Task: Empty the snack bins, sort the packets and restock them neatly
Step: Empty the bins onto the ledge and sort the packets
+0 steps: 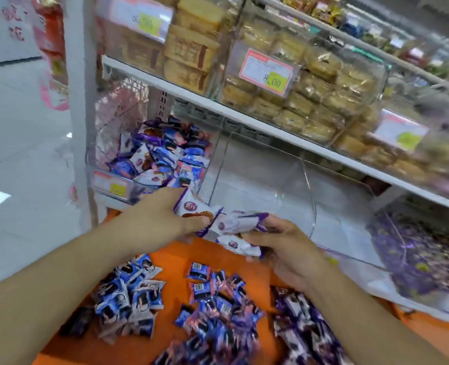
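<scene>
My left hand [162, 217] pinches a white-and-purple snack packet [195, 206] in front of the shelf. My right hand [289, 246] grips a small bunch of white-and-purple packets [236, 230] just beside it; the two hands nearly meet. Behind them stands a clear plastic bin [284, 177] with nothing inside. To its left, another clear bin [97, 143] holds a heap of mixed blue and purple packets [165, 154]. Below my arms, an orange surface [176, 256] carries piles of blue packets [131, 293] at left, mixed blue-pink ones [218, 312] in the middle and purple ones [305, 322] at right.
A third clear bin [384, 222] of purple packets sits at far right. The white shelf [244, 119] above carries clear boxes of cakes and biscuits [310, 83] with price tags [268, 72]. A grey upright post [79, 127] borders the shelf; tiled floor [20, 154] lies to the left.
</scene>
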A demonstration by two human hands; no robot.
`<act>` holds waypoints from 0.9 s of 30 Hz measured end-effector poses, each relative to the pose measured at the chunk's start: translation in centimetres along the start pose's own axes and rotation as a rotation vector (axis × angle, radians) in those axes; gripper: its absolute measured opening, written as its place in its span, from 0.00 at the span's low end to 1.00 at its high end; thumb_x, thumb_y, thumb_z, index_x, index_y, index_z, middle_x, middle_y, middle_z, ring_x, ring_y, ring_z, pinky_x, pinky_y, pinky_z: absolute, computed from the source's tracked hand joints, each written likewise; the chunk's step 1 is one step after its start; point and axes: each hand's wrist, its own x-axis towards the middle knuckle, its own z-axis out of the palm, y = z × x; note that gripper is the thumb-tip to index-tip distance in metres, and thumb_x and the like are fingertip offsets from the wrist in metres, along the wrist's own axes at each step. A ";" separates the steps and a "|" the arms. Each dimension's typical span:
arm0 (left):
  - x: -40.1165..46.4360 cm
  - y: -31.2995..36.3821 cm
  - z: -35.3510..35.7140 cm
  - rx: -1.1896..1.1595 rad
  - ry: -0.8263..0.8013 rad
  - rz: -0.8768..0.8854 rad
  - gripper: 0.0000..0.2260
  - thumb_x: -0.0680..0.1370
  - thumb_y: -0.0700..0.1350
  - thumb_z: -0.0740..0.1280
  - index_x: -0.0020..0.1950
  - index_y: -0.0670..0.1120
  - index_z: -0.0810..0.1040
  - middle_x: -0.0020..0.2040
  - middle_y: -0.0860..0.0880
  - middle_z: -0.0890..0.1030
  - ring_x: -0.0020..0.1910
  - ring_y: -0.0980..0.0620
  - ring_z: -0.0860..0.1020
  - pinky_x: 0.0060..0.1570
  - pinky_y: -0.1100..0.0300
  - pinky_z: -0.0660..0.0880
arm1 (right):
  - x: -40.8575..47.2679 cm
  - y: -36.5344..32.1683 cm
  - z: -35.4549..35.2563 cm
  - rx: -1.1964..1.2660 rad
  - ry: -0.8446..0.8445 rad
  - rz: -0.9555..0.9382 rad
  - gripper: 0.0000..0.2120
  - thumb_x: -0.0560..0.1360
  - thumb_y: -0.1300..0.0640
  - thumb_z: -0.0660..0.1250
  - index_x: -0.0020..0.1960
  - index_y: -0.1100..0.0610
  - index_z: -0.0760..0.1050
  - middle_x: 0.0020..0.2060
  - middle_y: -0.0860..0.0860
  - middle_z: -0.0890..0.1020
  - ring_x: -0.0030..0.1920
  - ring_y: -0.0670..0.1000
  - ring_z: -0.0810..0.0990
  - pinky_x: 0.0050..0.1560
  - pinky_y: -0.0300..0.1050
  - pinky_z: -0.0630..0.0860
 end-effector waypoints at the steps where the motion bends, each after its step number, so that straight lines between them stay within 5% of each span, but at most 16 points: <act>1: 0.2 0.2 2.0 -0.027 -0.061 -0.012 0.08 0.79 0.50 0.74 0.55 0.49 0.82 0.46 0.52 0.88 0.42 0.53 0.87 0.49 0.53 0.84 | -0.9 1.0 -1.2 0.012 0.032 0.020 0.16 0.75 0.73 0.70 0.57 0.59 0.86 0.54 0.61 0.87 0.45 0.55 0.87 0.33 0.45 0.82; 6: 0.2 0.3 14.3 -0.166 -0.219 -0.051 0.08 0.76 0.43 0.73 0.54 0.51 0.83 0.49 0.50 0.88 0.50 0.47 0.86 0.54 0.43 0.84 | -5.5 5.9 -8.0 0.099 0.173 0.141 0.20 0.76 0.78 0.64 0.54 0.60 0.87 0.54 0.57 0.88 0.46 0.57 0.87 0.38 0.49 0.85; 10: -0.1 0.6 22.7 -0.258 -0.406 -0.111 0.10 0.79 0.35 0.70 0.53 0.49 0.84 0.49 0.51 0.88 0.50 0.57 0.85 0.57 0.53 0.83 | -8.9 8.2 -14.9 0.047 0.236 0.215 0.23 0.75 0.80 0.61 0.57 0.60 0.86 0.51 0.63 0.86 0.46 0.59 0.84 0.41 0.51 0.85; 14: 1.8 1.5 30.3 -0.238 -0.436 -0.072 0.11 0.74 0.41 0.77 0.54 0.48 0.82 0.48 0.50 0.87 0.49 0.55 0.84 0.60 0.49 0.79 | -10.8 8.8 -21.5 -0.073 0.331 0.236 0.27 0.72 0.82 0.59 0.55 0.58 0.87 0.50 0.63 0.87 0.46 0.61 0.87 0.47 0.57 0.87; 17: 3.9 1.3 35.7 -0.195 -0.429 -0.078 0.15 0.73 0.43 0.79 0.57 0.52 0.81 0.50 0.52 0.86 0.52 0.58 0.83 0.60 0.55 0.78 | -11.6 9.8 -26.2 -0.150 0.384 0.257 0.26 0.73 0.80 0.63 0.57 0.56 0.87 0.49 0.65 0.86 0.45 0.60 0.86 0.50 0.60 0.86; 20: 5.3 1.5 39.7 -0.075 -0.467 -0.113 0.25 0.74 0.46 0.78 0.67 0.59 0.73 0.58 0.58 0.82 0.53 0.60 0.81 0.50 0.64 0.76 | -12.3 11.0 -30.2 -0.325 0.378 0.316 0.32 0.72 0.74 0.73 0.66 0.45 0.82 0.62 0.67 0.79 0.52 0.58 0.84 0.48 0.63 0.86; 24: 6.3 1.5 42.4 0.037 -0.535 -0.148 0.39 0.75 0.41 0.74 0.81 0.58 0.60 0.61 0.56 0.80 0.47 0.59 0.81 0.39 0.66 0.75 | -12.8 10.9 -31.9 -0.455 0.320 0.444 0.42 0.74 0.71 0.74 0.77 0.36 0.70 0.78 0.52 0.67 0.61 0.54 0.77 0.46 0.60 0.86; 27: 6.2 1.1 42.5 0.021 -0.572 -0.159 0.43 0.75 0.37 0.73 0.83 0.58 0.56 0.64 0.57 0.77 0.51 0.58 0.81 0.49 0.59 0.81 | -12.6 10.2 -31.9 -0.497 0.342 0.435 0.44 0.74 0.69 0.74 0.80 0.37 0.64 0.80 0.54 0.65 0.60 0.54 0.77 0.44 0.56 0.87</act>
